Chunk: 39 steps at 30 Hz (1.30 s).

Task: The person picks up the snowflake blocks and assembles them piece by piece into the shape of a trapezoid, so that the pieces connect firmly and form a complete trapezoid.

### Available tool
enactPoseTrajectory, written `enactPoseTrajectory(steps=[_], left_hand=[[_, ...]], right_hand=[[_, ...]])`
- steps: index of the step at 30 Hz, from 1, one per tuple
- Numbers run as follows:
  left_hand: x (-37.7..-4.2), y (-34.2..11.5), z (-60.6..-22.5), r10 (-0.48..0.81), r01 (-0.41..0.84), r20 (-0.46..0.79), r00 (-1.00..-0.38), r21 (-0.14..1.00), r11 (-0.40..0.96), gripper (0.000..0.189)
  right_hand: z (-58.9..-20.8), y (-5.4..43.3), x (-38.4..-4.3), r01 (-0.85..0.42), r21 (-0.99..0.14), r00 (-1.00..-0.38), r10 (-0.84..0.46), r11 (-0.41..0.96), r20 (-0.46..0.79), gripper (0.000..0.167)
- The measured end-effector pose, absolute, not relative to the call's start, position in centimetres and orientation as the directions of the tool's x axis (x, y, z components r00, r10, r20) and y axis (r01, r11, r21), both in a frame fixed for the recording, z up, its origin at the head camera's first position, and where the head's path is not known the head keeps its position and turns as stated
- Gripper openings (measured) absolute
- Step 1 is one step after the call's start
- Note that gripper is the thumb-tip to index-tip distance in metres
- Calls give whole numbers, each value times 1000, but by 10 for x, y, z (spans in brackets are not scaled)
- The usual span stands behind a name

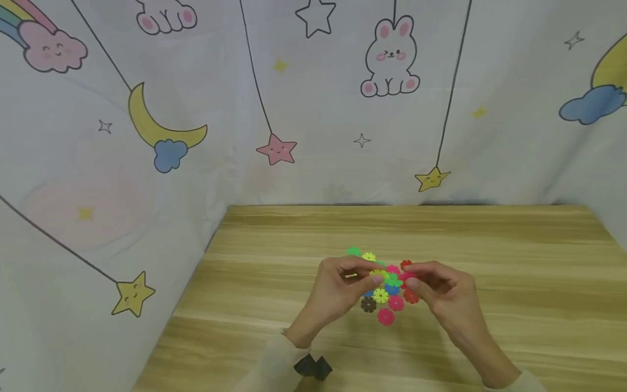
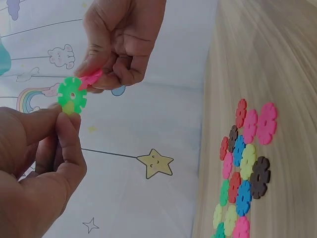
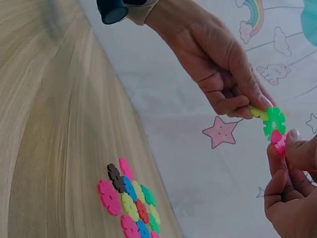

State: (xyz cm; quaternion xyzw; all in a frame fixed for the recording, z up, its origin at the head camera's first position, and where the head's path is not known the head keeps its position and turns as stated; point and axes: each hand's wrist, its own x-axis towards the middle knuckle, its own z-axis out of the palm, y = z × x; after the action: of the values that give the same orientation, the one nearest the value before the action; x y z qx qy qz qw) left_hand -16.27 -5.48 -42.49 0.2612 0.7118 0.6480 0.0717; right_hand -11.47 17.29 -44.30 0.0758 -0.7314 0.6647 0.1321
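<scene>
My left hand (image 1: 335,291) pinches a yellow notched building disc (image 3: 256,112) between thumb and fingertips. The right hand (image 1: 448,294), facing it, has a pink notched building disc (image 2: 92,78) pinched the same way. Between the two, a green notched disc (image 2: 64,92) meets the yellow one at one edge and the pink one at the opposite edge. In both wrist views this little chain is held up above the table. Fingertips hide much of the yellow and pink discs.
Several more notched discs lie grouped on the wooden table (image 1: 274,316), among them a dark brown one (image 2: 260,177), a blue one (image 2: 243,198) and a pink one (image 3: 109,197). A white cloth printed with cartoons (image 1: 323,98) hangs behind the table and along its left side.
</scene>
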Motion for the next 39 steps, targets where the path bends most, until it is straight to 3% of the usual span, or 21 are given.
enactPoseTrajectory(steps=[4, 10, 18, 25, 32, 39], left_hand=[[-164, -57, -422, 431, 278, 242, -869, 960, 21, 18], [-163, -56, -423, 438, 312, 250, -863, 947, 75, 21], [-164, -43, -434, 500, 382, 307, -810, 923, 53, 26], [-166, -45, -434, 519, 310, 250, -817, 950, 30, 27], [-169, -51, -434, 504, 254, 180, -845, 964, 82, 30], [-175, -61, -430, 464, 253, 186, -866, 964, 86, 31]], right_hand=[[-441, 175, -116, -282, -958, -958, 27, 58, 284, 26], [-441, 175, -115, -262, -960, -964, 29, 101, 266, 21], [-446, 164, -112, -337, -936, -941, -14, 105, 337, 20], [-453, 166, -114, -230, -966, -972, 13, 120, 233, 20], [-473, 188, -125, -205, -954, -977, 6, 217, 211, 20], [-505, 205, -134, -89, -898, -993, 30, 431, 112, 20]])
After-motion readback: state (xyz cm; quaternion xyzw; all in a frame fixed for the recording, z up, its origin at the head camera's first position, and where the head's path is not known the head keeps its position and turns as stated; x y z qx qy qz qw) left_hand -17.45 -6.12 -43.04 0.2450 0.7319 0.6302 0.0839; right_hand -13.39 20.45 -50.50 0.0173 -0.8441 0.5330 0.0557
